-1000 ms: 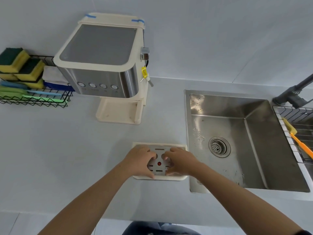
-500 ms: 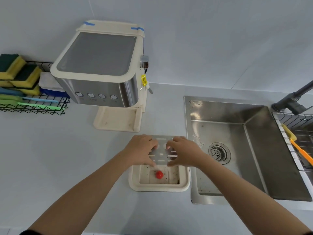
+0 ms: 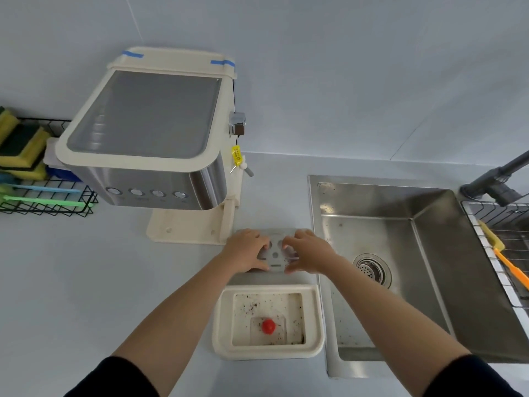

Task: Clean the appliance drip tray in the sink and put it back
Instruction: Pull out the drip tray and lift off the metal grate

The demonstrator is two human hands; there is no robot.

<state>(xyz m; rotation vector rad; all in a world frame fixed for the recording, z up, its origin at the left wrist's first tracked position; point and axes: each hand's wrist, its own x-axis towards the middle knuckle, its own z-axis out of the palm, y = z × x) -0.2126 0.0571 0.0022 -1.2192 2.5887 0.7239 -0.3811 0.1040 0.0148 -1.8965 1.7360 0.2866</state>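
A cream drip tray (image 3: 312, 322) sits on the counter near me, left of the sink (image 3: 400, 270). Its basin is speckled with dark grounds and has a red float (image 3: 268, 326) in the middle. Beyond the tray, my left hand (image 3: 246, 249) and my right hand (image 3: 310, 250) grip the metal grate (image 3: 275, 255) by its two sides, low over the counter. The cream and steel appliance (image 3: 148, 138) stands at the back left, and its base (image 3: 183, 227) is bare.
A wire basket (image 3: 48, 202) with sponges and brushes is at the far left. A dark faucet (image 3: 498, 181) and a wire rack (image 3: 503, 224) holding an orange brush (image 3: 506, 265) are to the right of the sink. The sink drain (image 3: 372, 269) lies close to my right hand.
Both hands have lifted the metal grate off the drip tray and carried it away from me, toward the appliance. The tray's dirty basin and red float are now uncovered.
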